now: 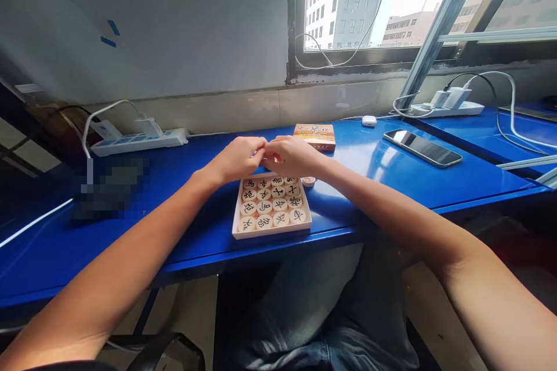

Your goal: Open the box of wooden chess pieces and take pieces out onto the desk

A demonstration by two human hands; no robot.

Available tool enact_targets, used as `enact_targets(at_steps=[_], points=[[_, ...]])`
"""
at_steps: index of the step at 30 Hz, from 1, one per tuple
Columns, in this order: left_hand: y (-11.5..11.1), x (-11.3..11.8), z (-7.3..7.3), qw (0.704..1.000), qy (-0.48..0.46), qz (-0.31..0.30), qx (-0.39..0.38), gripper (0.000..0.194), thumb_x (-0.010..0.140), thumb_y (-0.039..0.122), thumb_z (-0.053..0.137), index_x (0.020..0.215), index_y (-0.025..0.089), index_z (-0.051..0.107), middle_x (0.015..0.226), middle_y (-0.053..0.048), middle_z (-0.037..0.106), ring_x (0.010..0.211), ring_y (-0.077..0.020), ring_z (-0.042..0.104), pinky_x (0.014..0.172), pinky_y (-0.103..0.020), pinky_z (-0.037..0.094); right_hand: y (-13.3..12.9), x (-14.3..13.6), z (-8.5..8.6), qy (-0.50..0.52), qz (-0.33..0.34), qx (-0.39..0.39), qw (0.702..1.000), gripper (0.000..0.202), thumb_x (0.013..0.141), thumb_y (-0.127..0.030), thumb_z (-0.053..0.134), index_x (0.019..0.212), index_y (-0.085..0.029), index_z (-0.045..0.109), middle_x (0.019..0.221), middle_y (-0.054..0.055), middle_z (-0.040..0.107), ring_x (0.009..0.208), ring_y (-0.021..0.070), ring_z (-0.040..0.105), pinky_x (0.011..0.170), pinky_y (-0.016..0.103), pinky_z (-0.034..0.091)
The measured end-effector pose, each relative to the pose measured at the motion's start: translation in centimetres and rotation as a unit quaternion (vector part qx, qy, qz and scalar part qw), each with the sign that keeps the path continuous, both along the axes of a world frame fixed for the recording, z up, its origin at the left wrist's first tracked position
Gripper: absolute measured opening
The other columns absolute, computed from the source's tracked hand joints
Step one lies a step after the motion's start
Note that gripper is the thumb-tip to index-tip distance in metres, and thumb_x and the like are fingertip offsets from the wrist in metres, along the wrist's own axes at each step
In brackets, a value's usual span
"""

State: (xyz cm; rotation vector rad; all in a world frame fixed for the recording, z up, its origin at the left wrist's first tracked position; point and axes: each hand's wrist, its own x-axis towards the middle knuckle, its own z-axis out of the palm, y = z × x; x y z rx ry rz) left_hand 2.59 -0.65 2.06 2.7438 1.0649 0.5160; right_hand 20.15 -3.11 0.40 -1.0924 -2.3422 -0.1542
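Note:
A shallow white box tray (273, 235) near the desk's front edge holds rows of round Chinese chess pieces (281, 204) with dark characters facing up. Above its far edge, my left hand (237, 159) and my right hand (296, 153) meet at the fingertips. Both have their fingers curled inward, and whatever they hold is hidden behind them. One loose chess piece (308, 181) lies on the desk just right of the tray, below my right wrist. The printed box lid (315, 135) rests beyond my right hand.
The blue desk (348, 185) runs along the wall under a window. A smartphone (422, 148) and a small white case (369, 121) lie to the right. Power strips with plugged-in chargers stand at left (140, 142) and right (467, 108), with cables trailing. A slanted metal post (444, 29) rises at right.

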Motion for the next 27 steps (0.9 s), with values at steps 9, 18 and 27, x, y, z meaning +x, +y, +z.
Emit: enact_targets(at_steps=[9, 18, 27], points=[[-1.6, 1.6, -1.9, 0.997, 0.05, -0.058, 0.002, 0.033, 0.089, 0.045, 0.047, 0.097, 0.019, 0.063, 0.09, -0.005, 0.066, 0.083, -0.0207, 0.059, 0.067, -0.029, 0.042, 4.6, 11.9, -0.2, 0.217, -0.326, 0.02, 0.92, 0.019, 0.08, -0.033, 0.052, 0.073, -0.017, 0.058, 0.071, 0.006, 0.062, 0.066, 0.0168, 0.053, 0.061, 0.028, 0.038], [-1.2, 0.1, 0.0, 0.986, 0.154, -0.055, 0.006, 0.026, 0.087, 0.039, 0.045, 0.092, 0.022, 0.064, 0.091, -0.003, 0.066, 0.076, -0.0191, 0.057, 0.061, -0.028, 0.036, 3.6, 7.7, -1.2, 0.122, -0.215, -0.022, 0.969, 0.022, 0.082, -0.034, 0.051, 0.08, -0.017, 0.065, 0.073, 0.003, 0.065, 0.062, 0.0137, 0.052, 0.057, 0.025, 0.033], [0.5, -3.5, 1.3, 0.977, 0.172, 0.03, -0.121, 0.031, 0.082, 0.046, 0.046, 0.089, 0.022, 0.064, 0.085, -0.002, 0.066, 0.071, -0.0181, 0.057, 0.058, -0.024, 0.036, -0.5, 0.6, -0.2, -0.002, -0.026, -0.016, 1.0, 0.019, 0.085, -0.029, 0.05, 0.084, -0.018, 0.066, 0.079, 0.004, 0.066, 0.068, 0.0144, 0.055, 0.059, 0.025, 0.032]])
